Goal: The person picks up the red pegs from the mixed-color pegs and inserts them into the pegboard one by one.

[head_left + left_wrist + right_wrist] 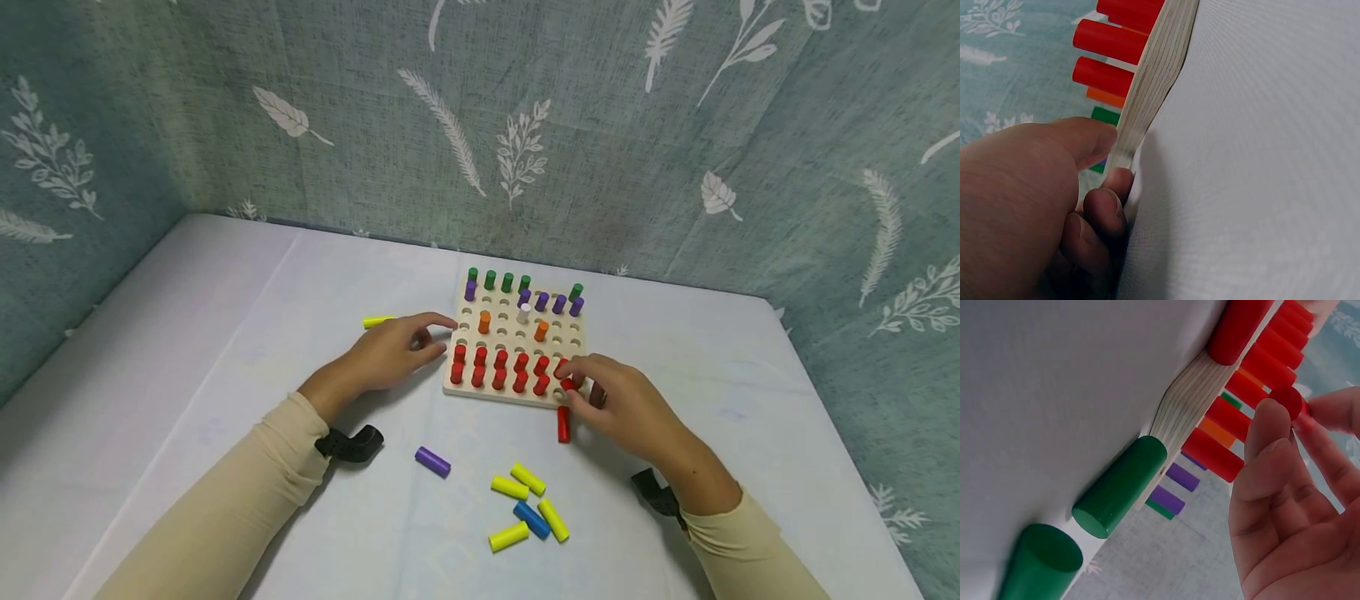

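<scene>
A wooden pegboard (517,398) lies on the table with rows of upright pegs, including two red rows at the front. My right hand (626,408) pinches a red peg (1287,402) between thumb and fingers, over the board's front right corner. Beside that corner a loose red peg (563,424) lies on the cloth. At the board's left edge rests my left hand (386,354), its thumb and forefinger reaching the wood; the other fingers bend in loosely in the left wrist view. Green, purple, orange and white pegs (524,313) stand farther back on the board.
Several yellow pegs (510,536) and a blue peg (532,520) lie loose in front of the board. A purple peg (432,462) lies nearer the left arm, and a yellow peg (377,322) behind the left hand. Green pegs (1119,487) lie beside the board's right side.
</scene>
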A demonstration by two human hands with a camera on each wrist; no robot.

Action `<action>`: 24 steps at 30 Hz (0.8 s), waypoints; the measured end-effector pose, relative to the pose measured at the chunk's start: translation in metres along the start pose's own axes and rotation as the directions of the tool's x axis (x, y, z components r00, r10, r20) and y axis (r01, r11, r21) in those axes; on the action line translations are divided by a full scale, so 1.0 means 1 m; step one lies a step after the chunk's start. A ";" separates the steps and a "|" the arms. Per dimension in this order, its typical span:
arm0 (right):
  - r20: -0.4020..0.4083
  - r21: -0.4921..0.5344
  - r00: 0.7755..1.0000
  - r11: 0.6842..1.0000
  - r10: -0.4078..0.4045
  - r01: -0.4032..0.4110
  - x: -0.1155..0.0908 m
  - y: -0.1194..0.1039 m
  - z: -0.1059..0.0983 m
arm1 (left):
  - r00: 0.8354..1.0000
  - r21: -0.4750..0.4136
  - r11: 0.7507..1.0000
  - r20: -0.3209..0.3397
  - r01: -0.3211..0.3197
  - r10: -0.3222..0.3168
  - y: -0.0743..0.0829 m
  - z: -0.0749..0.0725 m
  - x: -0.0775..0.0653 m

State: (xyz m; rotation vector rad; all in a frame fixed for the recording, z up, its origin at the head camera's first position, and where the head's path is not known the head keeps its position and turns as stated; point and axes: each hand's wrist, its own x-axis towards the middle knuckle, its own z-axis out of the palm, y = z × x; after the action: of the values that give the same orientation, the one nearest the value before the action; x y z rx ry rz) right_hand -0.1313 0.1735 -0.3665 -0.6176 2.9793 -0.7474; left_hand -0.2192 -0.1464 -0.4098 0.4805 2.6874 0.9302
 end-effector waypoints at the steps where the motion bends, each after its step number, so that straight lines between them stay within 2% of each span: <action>1: -0.004 0.001 1.000 1.000 0.002 -0.002 -0.001 0.000 0.000 | 1.000 -0.001 1.000 0.000 0.002 -0.002 0.000 0.000 0.000; 24: -0.146 0.039 0.988 0.998 -0.041 0.047 -0.004 0.012 0.000 | 1.000 0.008 1.000 0.000 0.011 -0.011 0.001 0.001 0.002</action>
State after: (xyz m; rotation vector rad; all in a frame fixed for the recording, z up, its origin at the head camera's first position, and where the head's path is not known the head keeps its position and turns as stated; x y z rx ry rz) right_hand -0.1317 0.1847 -0.3723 -0.6569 3.0806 -0.8937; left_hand -0.2202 -0.1445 -0.4103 0.4673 2.6918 0.9175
